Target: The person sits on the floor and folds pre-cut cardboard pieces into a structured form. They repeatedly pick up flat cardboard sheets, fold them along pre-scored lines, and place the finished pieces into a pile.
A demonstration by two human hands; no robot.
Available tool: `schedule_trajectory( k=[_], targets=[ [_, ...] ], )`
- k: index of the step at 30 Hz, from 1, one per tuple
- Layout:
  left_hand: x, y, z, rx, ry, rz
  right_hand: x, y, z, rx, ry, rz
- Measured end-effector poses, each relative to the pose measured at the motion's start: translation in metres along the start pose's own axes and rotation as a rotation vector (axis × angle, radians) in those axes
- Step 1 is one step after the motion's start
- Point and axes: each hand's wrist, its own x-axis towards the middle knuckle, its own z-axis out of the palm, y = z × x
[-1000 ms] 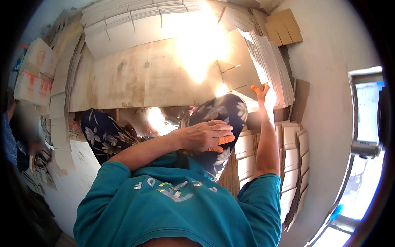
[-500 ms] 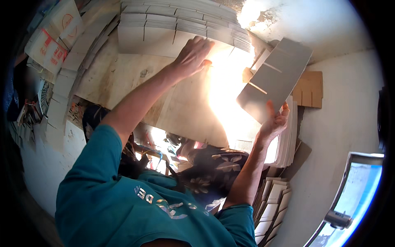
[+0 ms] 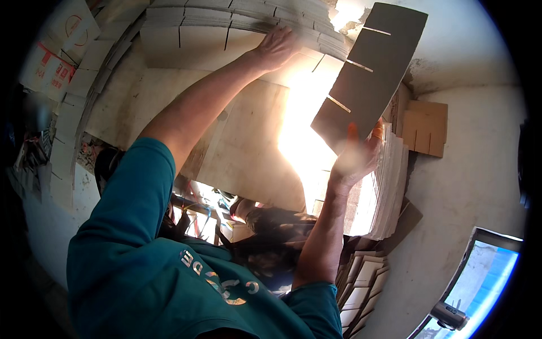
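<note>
My right hand (image 3: 357, 161) is closed on the lower end of a long grey cardboard divider (image 3: 370, 70), a strip with several slots cut in from one long edge. The divider stands up at a slant, its top leaning to the right. My left hand (image 3: 276, 48) reaches to the front edge of a wide stack of slotted cardboard dividers (image 3: 203, 42) at the far side. Its fingers are bent loosely over that edge, apart from the thumb, with nothing visible in them. Glare beside it washes out some detail.
A plywood board (image 3: 248, 135) lies below the stack, partly in bright sunlight. More cardboard sheets (image 3: 389, 186) stand at the right, beside a brown slotted piece (image 3: 426, 127) against the wall. Cardboard rows (image 3: 70, 124) line the left, near a printed white carton (image 3: 48, 70).
My right hand has raised the divider and tilted it more upright. My left hand has moved a little further along the stack, away from me. The whole view has shifted slightly.
</note>
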Motion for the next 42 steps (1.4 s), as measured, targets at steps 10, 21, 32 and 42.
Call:
schedule_trajectory(
  k=[10,21,32,42],
  targets=[
    [-0.030,0.039,-0.047,-0.650,-0.199,-0.107,-0.002,0.011,0.000,-0.151,0.029,-0.097],
    [-0.025,0.079,-0.082,-0.592,-0.123,0.148,-0.008,0.030,0.004,-0.242,-0.050,-0.273],
    [-0.043,0.093,-0.119,-0.698,-0.168,0.127,-0.017,0.033,0.004,-0.333,-0.297,-0.127],
    [0.014,0.004,-0.042,-0.142,-0.199,-0.006,-0.019,0.016,0.017,-0.306,-0.101,-0.178]
  ],
)
